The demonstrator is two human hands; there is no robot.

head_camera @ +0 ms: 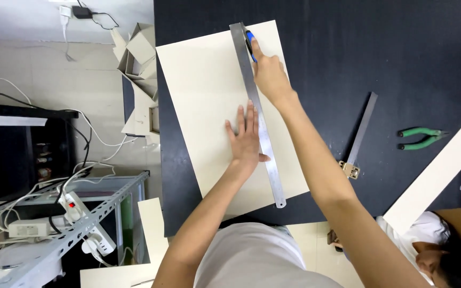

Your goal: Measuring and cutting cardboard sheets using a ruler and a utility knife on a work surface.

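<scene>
From the head view, my left hand (pixel 245 140) lies flat on a cream sheet of board (pixel 209 101) on the dark table (pixel 358 48). Its fingers are spread and its thumb presses on the long steel ruler (pixel 256 106), which runs slantwise across the sheet from the far edge to the near one. My right hand (pixel 269 72) is at the far end of the ruler, its fingers closed around a blue-handled knife (pixel 249 42) whose tip sits just beside the ruler's edge. To the right, well apart, a metal square (pixel 359 136) lies on the table, with green-handled pliers (pixel 421 138) beyond it and a long white strip (pixel 438 170) near them. Another person's head shows at the lower right corner.
</scene>
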